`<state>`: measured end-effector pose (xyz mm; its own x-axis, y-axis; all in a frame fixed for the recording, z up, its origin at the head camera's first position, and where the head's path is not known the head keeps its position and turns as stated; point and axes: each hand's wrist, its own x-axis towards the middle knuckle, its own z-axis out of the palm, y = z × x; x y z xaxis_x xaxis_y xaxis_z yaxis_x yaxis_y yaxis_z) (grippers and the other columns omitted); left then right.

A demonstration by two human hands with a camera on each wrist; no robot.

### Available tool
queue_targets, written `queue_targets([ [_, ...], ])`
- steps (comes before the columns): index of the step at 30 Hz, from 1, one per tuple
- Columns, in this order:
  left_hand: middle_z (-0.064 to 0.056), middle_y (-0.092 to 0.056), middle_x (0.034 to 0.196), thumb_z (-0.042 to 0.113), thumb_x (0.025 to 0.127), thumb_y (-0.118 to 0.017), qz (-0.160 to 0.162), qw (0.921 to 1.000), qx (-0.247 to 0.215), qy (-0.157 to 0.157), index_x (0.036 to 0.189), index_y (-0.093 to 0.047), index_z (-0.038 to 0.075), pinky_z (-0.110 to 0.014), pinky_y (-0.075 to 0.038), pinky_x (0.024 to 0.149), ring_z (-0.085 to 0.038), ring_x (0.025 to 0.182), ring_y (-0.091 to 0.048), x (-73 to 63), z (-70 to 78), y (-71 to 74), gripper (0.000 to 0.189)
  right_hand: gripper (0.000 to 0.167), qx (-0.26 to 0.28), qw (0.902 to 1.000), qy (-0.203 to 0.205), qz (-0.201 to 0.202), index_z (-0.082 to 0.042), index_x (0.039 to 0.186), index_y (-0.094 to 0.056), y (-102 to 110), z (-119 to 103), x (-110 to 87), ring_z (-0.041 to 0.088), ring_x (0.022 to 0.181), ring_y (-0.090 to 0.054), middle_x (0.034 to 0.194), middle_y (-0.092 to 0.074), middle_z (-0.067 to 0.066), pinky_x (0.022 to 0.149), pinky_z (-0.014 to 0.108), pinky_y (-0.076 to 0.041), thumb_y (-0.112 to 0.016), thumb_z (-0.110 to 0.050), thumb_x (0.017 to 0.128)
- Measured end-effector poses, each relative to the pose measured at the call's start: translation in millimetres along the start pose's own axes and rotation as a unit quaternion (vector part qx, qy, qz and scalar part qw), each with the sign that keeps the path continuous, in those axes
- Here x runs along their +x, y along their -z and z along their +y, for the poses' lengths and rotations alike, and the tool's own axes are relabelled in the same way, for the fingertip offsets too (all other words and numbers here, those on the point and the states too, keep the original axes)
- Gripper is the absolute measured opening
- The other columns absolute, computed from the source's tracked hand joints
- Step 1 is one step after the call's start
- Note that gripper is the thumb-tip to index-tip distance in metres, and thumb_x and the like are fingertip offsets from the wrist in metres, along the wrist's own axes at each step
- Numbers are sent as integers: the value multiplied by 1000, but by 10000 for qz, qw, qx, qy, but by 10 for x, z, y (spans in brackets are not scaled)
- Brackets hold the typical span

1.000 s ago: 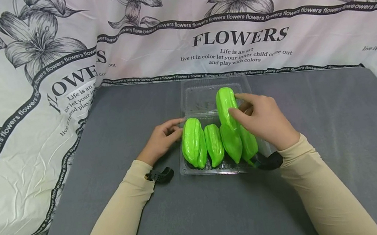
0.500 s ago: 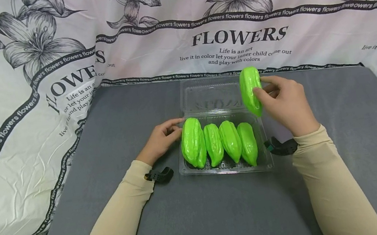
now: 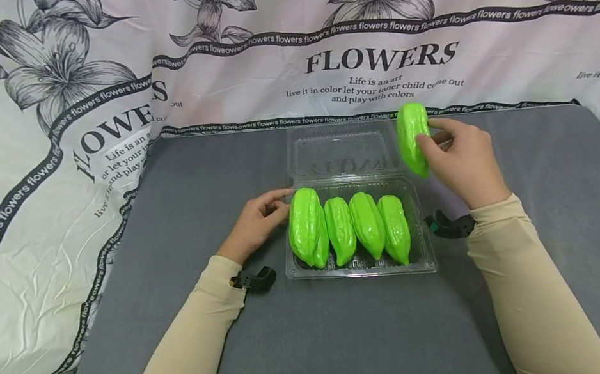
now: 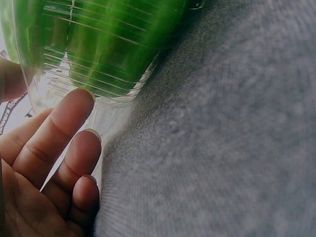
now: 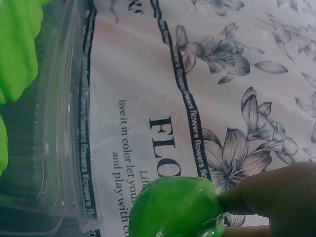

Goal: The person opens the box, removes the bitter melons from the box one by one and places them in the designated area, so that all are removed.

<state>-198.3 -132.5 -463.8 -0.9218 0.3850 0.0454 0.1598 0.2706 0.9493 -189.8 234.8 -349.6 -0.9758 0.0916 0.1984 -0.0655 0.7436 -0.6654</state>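
In the head view, my right hand (image 3: 466,161) pinches a bright green ridged gourd (image 3: 414,139), much like a bitter melon, between thumb and fingers. It is held in the air beyond the container's back right corner. The right wrist view shows the rounded end of this gourd (image 5: 173,207) by the fingers. Several similar gourds (image 3: 366,225) lie side by side in a clear plastic container (image 3: 362,273); the leftmost appear to be two together. My left hand (image 3: 253,225) rests its fingertips at the container's left side. In the left wrist view, loosely bent fingers (image 4: 54,138) are beside the clear wall (image 4: 106,98).
The container's clear lid (image 3: 341,148) lies folded back behind it. Grey cloth (image 3: 370,344) covers the table. A white flower-printed curtain (image 3: 238,86) hangs along the back and left edges. Both wrists wear black bands (image 3: 256,279).
My right hand has lifted the gourd from above the row in the container and carried it right and away, slowing lately. My left hand stays where it was.
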Motion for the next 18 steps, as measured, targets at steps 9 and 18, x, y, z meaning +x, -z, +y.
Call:
queue_targets([
  [9, -10, -72, 98, 14, 107, -62, 1, 10000, 8, -6, 148, -59, 3, -29, -53, 78, -16, 83, -64, 3, -6, -1, 42, 59, -169, 9998, -139, -3, -1, 149, -57, -34, 153, 74, 42, 96, -74, 117, -71, 29, 62, 34, -54, -52, -42, 108],
  [18, -11, -72, 99, 15, 107, -62, -14, 10000, -25, 5, 148, -59, 4, -30, -53, 79, -18, 85, -65, -1, -5, 1, 42, 59, -274, 9992, -272, -101, 2, 148, -58, -96, 342, 148, 43, 98, -74, 117, -71, 31, 66, 39, -56, -52, -42, 108],
])
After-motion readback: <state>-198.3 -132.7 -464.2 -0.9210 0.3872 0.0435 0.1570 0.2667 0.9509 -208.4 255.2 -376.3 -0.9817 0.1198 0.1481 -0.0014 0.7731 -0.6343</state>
